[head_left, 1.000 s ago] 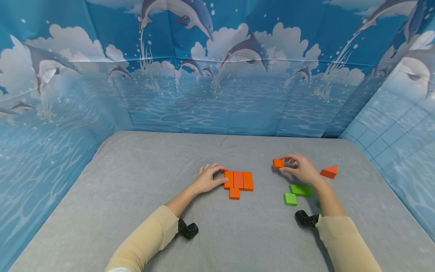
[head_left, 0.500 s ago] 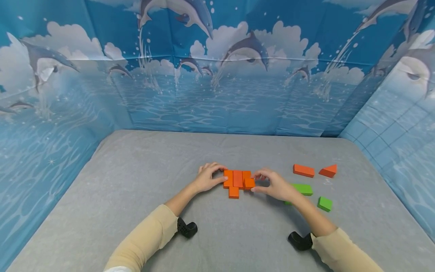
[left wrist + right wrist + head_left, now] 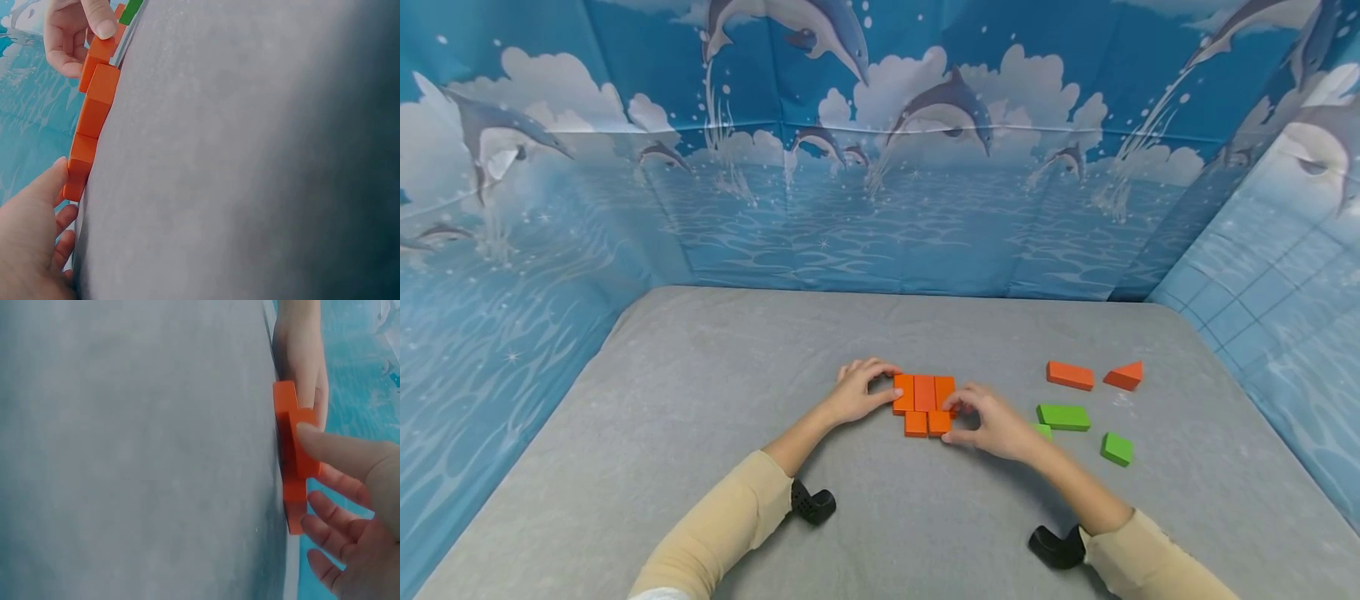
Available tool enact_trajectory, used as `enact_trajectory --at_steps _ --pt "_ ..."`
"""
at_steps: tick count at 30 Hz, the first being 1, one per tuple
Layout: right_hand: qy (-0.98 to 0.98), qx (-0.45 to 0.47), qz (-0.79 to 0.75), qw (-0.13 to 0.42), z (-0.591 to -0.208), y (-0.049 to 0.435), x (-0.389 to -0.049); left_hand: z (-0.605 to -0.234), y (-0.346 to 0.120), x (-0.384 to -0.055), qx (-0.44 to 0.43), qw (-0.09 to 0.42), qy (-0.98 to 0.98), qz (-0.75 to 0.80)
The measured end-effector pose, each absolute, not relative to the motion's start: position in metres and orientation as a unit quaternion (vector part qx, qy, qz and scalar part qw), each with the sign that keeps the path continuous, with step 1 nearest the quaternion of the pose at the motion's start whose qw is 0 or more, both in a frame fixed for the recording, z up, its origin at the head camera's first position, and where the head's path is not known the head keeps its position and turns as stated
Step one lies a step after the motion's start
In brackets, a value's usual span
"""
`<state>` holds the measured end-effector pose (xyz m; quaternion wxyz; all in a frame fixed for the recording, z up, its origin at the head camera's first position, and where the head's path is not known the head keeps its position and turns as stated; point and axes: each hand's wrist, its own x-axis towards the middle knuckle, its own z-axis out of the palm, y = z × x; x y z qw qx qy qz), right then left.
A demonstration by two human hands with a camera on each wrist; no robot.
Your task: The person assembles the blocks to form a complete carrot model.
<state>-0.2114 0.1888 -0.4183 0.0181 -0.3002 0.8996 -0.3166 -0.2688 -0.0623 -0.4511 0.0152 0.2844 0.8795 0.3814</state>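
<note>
Three orange rectangular blocks stand side by side in a row, the middle one (image 3: pixel 924 393) flanked by a left block (image 3: pixel 903 395) and a right block (image 3: pixel 943 389). My left hand (image 3: pixel 856 396) pinches the left block between thumb and fingers. A small orange square block (image 3: pixel 916 424) lies against the row's near side. Just right of it, my right hand (image 3: pixel 996 423) pinches another orange square block (image 3: pixel 939 423) by thumb and finger. That block (image 3: pixel 306 450) shows beneath the thumb in the right wrist view; whether it touches the cloth I cannot tell.
Right of the hands lie an orange-red rectangular block (image 3: pixel 1070 376), an orange-red triangular block (image 3: pixel 1124 376), a green rectangular block (image 3: pixel 1063 417) and a green square block (image 3: pixel 1117 449). Another green block (image 3: pixel 1042 431) is partly hidden behind the right hand. Grey cloth (image 3: pixel 737 350) covers the table.
My right hand has carried the orange square block leftward from the far right to the row, then slightly nearer, beside the other square block. The left hand has stayed put.
</note>
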Motion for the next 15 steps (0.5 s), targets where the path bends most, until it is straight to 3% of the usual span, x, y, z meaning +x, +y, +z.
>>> enact_trajectory --at_steps 15 --pt "0.916 -0.295 -0.272 -0.021 -0.4234 0.1829 -0.2077 -0.4530 -0.0614 -0.2700 0.281 0.006 0.884 0.374"
